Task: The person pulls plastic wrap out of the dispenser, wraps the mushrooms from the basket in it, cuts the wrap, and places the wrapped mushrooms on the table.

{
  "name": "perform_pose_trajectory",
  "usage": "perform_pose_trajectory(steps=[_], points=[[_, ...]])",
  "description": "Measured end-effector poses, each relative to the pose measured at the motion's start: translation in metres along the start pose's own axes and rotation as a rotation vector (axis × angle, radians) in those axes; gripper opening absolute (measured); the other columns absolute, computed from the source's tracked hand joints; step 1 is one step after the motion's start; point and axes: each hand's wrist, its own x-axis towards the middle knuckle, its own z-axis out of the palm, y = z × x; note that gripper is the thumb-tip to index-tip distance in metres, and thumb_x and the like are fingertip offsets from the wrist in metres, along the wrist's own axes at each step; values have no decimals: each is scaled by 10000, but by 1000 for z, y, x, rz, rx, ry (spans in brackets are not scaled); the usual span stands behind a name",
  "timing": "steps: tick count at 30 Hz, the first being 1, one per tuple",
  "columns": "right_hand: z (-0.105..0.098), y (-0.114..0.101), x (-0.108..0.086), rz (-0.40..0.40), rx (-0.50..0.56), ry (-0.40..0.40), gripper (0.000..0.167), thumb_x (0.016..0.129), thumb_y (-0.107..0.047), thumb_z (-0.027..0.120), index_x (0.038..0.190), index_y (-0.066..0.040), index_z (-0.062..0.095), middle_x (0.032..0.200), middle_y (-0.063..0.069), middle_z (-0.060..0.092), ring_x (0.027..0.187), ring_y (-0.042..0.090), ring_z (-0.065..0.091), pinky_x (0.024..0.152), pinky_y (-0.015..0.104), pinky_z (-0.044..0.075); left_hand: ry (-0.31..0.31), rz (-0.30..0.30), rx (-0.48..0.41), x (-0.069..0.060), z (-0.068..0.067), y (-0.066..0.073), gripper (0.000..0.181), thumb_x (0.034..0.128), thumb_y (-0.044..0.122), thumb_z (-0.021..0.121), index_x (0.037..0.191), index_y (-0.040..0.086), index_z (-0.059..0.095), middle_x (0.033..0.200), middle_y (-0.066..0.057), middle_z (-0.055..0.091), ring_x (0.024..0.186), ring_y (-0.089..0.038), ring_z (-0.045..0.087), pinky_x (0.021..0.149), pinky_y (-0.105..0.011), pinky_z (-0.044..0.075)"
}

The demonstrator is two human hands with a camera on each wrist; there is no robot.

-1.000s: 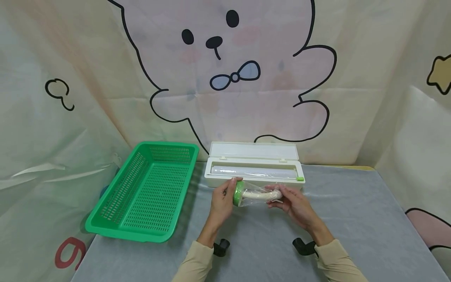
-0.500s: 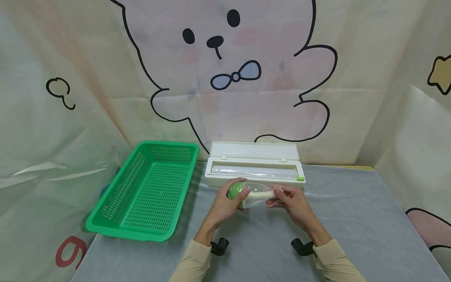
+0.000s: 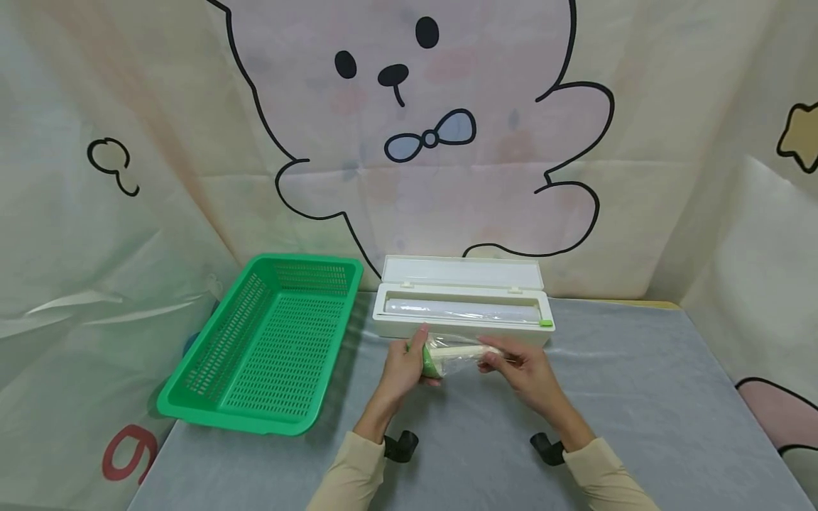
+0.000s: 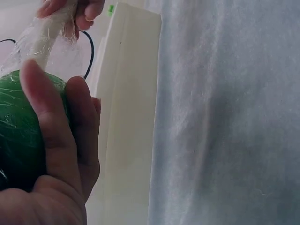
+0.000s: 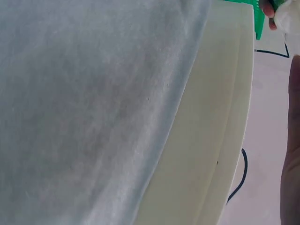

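A mushroom-shaped item with a rounded green head [image 4: 21, 124] and a white stem [image 3: 455, 352] lies level between both hands, wrapped in clear cling film. My left hand [image 3: 401, 369] grips the green head, fingers and thumb around it. With thumb and fingers, my right hand [image 3: 524, 370] pinches the film-covered far end of the stem; its fingertips hide that end. Just behind the hands is a white cling film dispenser [image 3: 463, 330], lid raised, with a film roll [image 3: 463, 310] inside.
A green perforated basket [image 3: 255, 426] stands at the left of the grey cloth-covered table [image 3: 639, 404]. A printed curtain [image 3: 498, 206] hangs behind the table. Each wrist carries a black camera mount, one visible below the left hand [image 4: 61, 154].
My left hand has turned around the green head, its thumb swinging over the front and back up. The right fingers have closed further over the stem's end, shifting slightly left.
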Motion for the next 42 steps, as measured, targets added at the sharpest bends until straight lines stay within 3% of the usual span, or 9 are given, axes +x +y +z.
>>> perform_pose_trajectory(steps=[5, 10, 14, 18, 25, 28, 32, 37, 42], points=[[3, -1, 0, -60, -65, 0, 356, 969, 165, 544, 1322, 145, 584, 1050, 228, 689, 843, 306, 724, 724, 359, 613, 6, -19, -11, 0, -1, 0, 652, 1064, 536, 439, 985, -75, 654, 744, -149, 668, 549, -238, 691, 558, -363, 604], [-1, -2, -2, 104, 45, 0, 337, 1068, 26, 453, 1375, 135, 541, 1141, 319, 665, 891, 280, 743, 791, 370, 603, 3, 6, -11, 1, -2, -2, 658, 1068, 533, 427, 1076, -94, 627, 805, -149, 652, 570, -233, 684, 576, -356, 609], [-2, -3, -2, 170, 82, 41, 278, 1034, 25, 540, 1251, 185, 607, 1125, 363, 655, 864, 219, 751, 782, 363, 601, -14, 73, 11, 2, -1, -4, 621, 1092, 477, 395, 1136, -101, 615, 851, -162, 630, 596, -211, 657, 581, -377, 613], [0, -3, -3, 156, 22, 52, 195, 1000, 58, 586, 1122, 189, 663, 1017, 337, 686, 805, 216, 749, 722, 369, 612, -15, 136, 72, 2, 0, -8, 556, 1112, 412, 373, 1239, -64, 630, 844, -148, 620, 604, -197, 627, 547, -402, 607], [-4, 6, -15, 140, -106, -14, 264, 942, 56, 675, 1202, 98, 693, 1131, 247, 661, 860, 121, 686, 721, 296, 604, -49, 166, 134, 0, -3, -12, 496, 1115, 393, 366, 1418, 67, 585, 844, -189, 595, 604, -302, 619, 601, -566, 584], [-5, 10, -18, 124, -198, -17, 287, 874, 43, 758, 1159, 66, 730, 1056, 177, 693, 871, 94, 660, 726, 233, 586, -93, 140, 233, -1, -6, -14, 505, 1095, 421, 422, 1473, 105, 534, 1055, -206, 615, 779, -329, 640, 709, -540, 588], [-4, 14, -20, 137, -356, 15, 257, 798, -4, 829, 1052, 3, 788, 942, 73, 740, 807, 109, 681, 685, 246, 580, -178, 146, 462, -2, -11, -17, 671, 1008, 399, 644, 1535, 55, 414, 1390, -198, 503, 1114, -288, 553, 884, -450, 512], [-4, 20, -20, 207, -494, -9, 230, 780, -39, 854, 1005, -26, 805, 890, 25, 739, 757, 92, 657, 646, 258, 557, -242, 212, 639, 1, -11, -26, 716, 977, 331, 707, 1501, -41, 393, 1361, -201, 496, 1126, -273, 500, 929, -439, 460], [-5, 25, -20, 253, -617, -91, 177, 826, -24, 828, 999, -9, 794, 892, 31, 676, 743, 108, 575, 633, 255, 493, -227, 199, 728, 5, -5, -36, 730, 967, 367, 712, 1491, -45, 417, 1355, -198, 519, 1192, -302, 480, 967, -460, 451]])
